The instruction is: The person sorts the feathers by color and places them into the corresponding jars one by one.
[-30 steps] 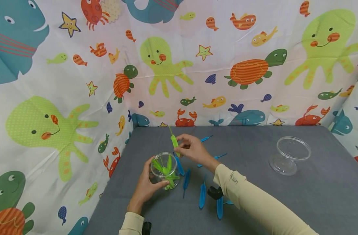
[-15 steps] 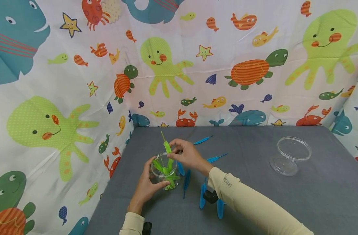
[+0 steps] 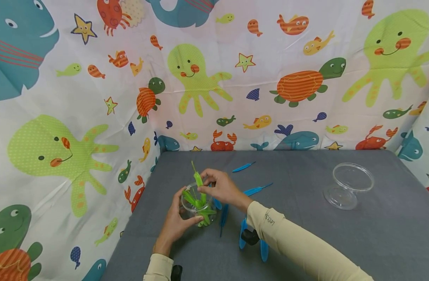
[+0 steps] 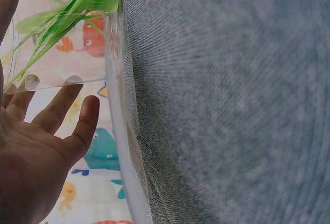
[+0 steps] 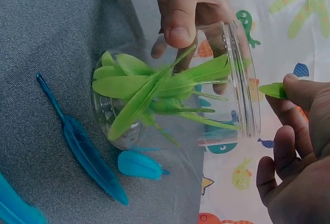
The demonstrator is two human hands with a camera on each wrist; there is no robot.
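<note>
My left hand (image 3: 176, 222) grips a clear jar (image 5: 242, 79) around its side, with the thumb at the front. Several green feathers (image 5: 139, 95) lie crossed inside it, some tips near the mouth. Just above the jar's mouth, my right hand (image 3: 219, 188) pinches another green feather (image 3: 197, 178) between thumb and finger, its thin quill pointing up. In the right wrist view only a short tip of that feather shows, just outside the rim. The left wrist view catches the left palm and fingers (image 4: 72, 105) against the jar wall.
Several blue feathers lie on the grey table (image 3: 292, 242): one at the back (image 3: 243, 167), one blue feather (image 3: 224, 218) beside the jar, others partly under the right forearm. A clear stemmed bowl (image 3: 341, 198) stands at the right. A sea-animal curtain (image 3: 270, 97) borders the table.
My right hand has brought the green feather left and slightly down, from beside the jar to over its mouth. The left hand and jar have stayed in place.
</note>
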